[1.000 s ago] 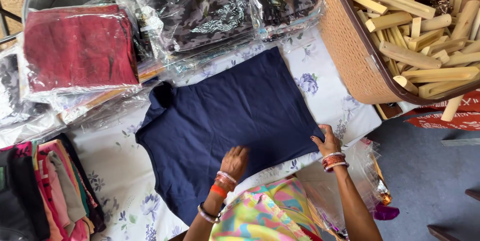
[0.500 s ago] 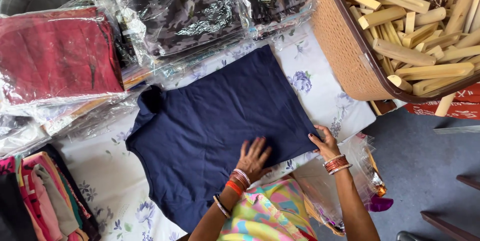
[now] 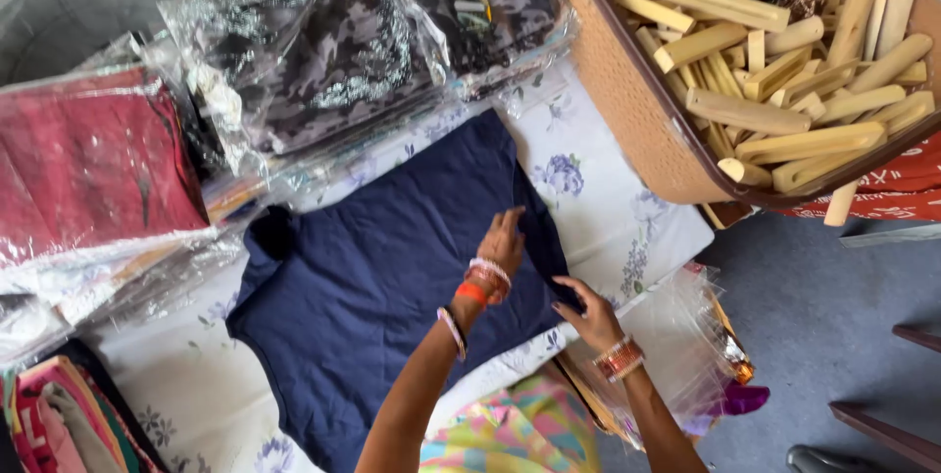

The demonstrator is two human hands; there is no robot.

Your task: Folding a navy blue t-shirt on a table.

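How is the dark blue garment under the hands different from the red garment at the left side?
The dark blue garment lies unwrapped and spread flat on the flowered sheet; the red garment is folded inside a clear plastic bag. The left hand and the right hand touch the blue one at its right edge; no hand touches the red one. The blue one lies singly, the red one tops a pile of bagged items. Both are plain, single-coloured cloth.

We see a floral sheet [image 3: 608, 208], bagged camouflage garments [image 3: 323, 61] along its far edge, a bagged red garment [image 3: 88, 159] at its left edge, a woven basket [image 3: 627, 110] of wooden pieces [image 3: 774, 61] at its right corner, empty plastic bags [image 3: 686, 326] off its near right edge.
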